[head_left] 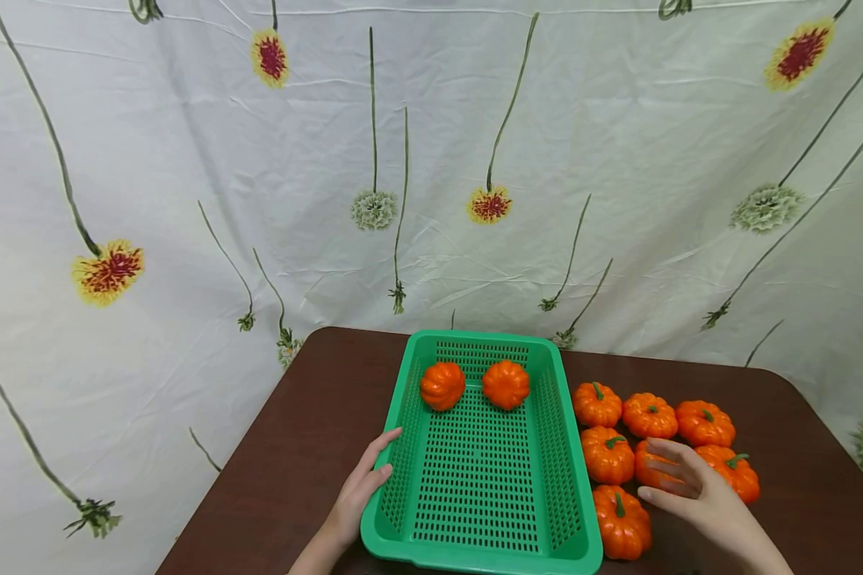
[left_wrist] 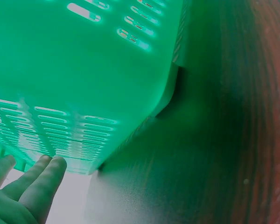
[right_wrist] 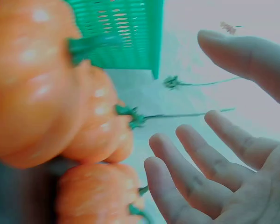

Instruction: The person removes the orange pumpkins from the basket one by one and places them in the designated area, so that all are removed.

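Note:
A green plastic basket (head_left: 475, 455) with slotted walls and floor stands on the table. Two orange toy pumpkins (head_left: 507, 385) lie inside it toward the far end. My left hand (head_left: 352, 495) is at the basket's left wall, its fingers fairly straight; in the left wrist view the fingers (left_wrist: 42, 184) lie along the outside. Over the group of orange pumpkins (head_left: 622, 523) right of the basket hovers my right hand (head_left: 697, 495), fingers spread and holding nothing. It partly covers one pumpkin (head_left: 646, 463). The right wrist view shows pumpkins with green stems beside the open palm (right_wrist: 252, 196).
The dark brown tabletop (head_left: 288, 447) extends left of the basket and right of the pumpkins. Behind the table hangs a white cloth (head_left: 431, 255) printed with flowers. Several pumpkins sit close together along the basket's right wall.

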`<state>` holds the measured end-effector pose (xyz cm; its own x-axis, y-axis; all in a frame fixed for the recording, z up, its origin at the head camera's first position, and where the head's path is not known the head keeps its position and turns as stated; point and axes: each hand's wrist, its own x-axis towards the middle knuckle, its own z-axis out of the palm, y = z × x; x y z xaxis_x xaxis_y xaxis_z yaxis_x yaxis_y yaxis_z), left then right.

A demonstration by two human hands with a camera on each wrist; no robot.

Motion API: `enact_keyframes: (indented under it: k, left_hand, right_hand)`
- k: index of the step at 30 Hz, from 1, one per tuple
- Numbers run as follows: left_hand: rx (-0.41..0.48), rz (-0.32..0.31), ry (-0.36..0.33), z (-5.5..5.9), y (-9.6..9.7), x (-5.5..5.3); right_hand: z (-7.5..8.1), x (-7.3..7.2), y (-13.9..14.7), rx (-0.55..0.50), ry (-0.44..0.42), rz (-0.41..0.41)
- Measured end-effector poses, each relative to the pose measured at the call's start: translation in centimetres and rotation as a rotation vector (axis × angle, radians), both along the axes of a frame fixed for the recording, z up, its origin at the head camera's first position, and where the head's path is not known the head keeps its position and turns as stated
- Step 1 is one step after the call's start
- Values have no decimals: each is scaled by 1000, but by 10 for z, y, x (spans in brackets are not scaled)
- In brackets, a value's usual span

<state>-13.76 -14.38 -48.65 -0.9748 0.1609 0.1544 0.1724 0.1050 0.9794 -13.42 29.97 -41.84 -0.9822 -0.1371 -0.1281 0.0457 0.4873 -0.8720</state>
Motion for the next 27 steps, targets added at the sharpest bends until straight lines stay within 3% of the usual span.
enact_keyframes:
  k: [13,19,27]
  left_hand:
    - [-4,-21,16,6,1,2]
    - [7,-20,11,6,1,2]
    - [-4,-7,-1,6,1,3]
  right_hand:
    - [48,-23,-20,77,282,76]
    - [63,-37,-40,85,341,81]
    - [79,-55,-70,57,347,62]
